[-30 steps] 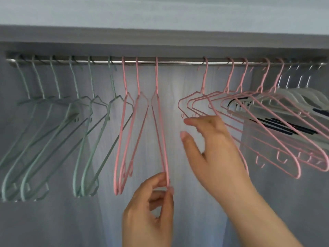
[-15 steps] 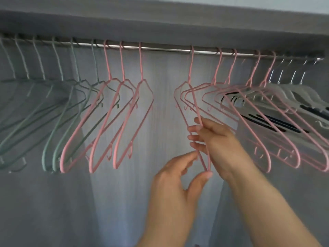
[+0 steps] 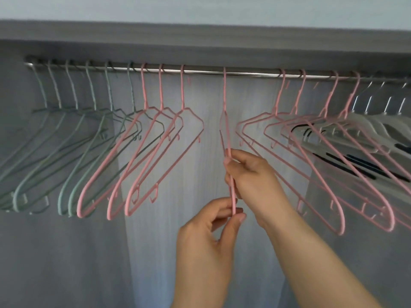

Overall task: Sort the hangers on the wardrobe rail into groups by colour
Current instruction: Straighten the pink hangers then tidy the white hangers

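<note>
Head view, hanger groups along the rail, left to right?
green hangers → three pink hangers → lone pink hanger, pinched by the left hand and held by the right hand → four pink hangers → white hangers

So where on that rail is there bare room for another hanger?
Two bare stretches of rail: either side of the held pink hanger, toward the left pink hangers and the right pink hangers. Green hangers and white hangers crowd the ends.
</note>
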A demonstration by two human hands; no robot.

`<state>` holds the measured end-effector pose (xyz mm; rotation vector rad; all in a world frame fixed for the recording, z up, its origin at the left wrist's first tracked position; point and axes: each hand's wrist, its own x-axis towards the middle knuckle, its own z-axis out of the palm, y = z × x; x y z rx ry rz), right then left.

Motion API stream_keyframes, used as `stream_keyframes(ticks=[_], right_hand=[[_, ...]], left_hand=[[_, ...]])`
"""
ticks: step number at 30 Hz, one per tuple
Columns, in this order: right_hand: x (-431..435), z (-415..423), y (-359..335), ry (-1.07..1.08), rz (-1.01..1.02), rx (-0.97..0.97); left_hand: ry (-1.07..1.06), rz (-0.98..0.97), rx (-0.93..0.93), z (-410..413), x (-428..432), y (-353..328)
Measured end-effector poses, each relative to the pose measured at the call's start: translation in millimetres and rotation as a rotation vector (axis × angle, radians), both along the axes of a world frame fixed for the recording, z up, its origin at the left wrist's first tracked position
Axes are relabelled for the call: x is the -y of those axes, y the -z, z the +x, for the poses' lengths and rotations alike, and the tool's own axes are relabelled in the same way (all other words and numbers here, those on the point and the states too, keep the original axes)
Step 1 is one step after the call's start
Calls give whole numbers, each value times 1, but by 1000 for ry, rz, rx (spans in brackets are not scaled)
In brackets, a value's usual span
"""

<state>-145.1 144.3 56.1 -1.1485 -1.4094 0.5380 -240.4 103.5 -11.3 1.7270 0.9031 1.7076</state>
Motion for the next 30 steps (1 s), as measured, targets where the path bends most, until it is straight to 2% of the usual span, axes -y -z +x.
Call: stream_keyframes(ticks=[15, 30], right_hand=[[-8, -22, 14, -113, -71, -1], [-6, -25, 11, -171, -182, 17]], left_hand=[[-161, 20, -58, -20, 1, 11], [-183, -50, -27, -26, 1, 13]])
